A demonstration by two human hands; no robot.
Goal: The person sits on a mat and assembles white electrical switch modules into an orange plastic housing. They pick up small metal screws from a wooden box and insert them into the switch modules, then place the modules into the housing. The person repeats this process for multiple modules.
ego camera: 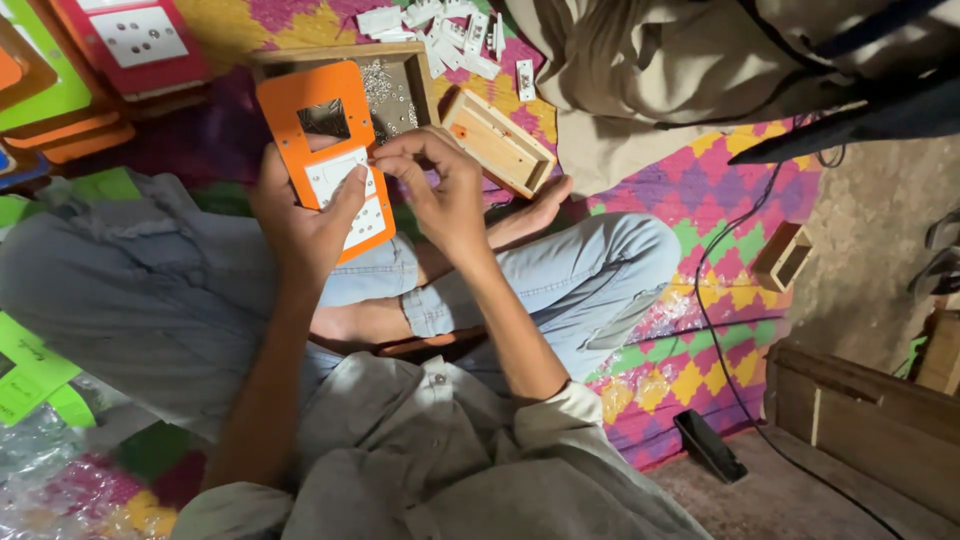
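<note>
While the left hand (300, 215) grips the orange plate (325, 150) from below, thumb pressed on its white socket piece (337, 176), the right hand (440, 195) pinches something tiny at the plate's edge. Just past the fingers sits a wooden tray of little screws (395, 85), with an empty wooden box (497, 142) beside the right hand.

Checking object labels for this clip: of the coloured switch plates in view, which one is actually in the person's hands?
The orange plate, gripped by the left hand while the right hand works at its white insert. The red and green plates lie untouched at upper left.
</note>
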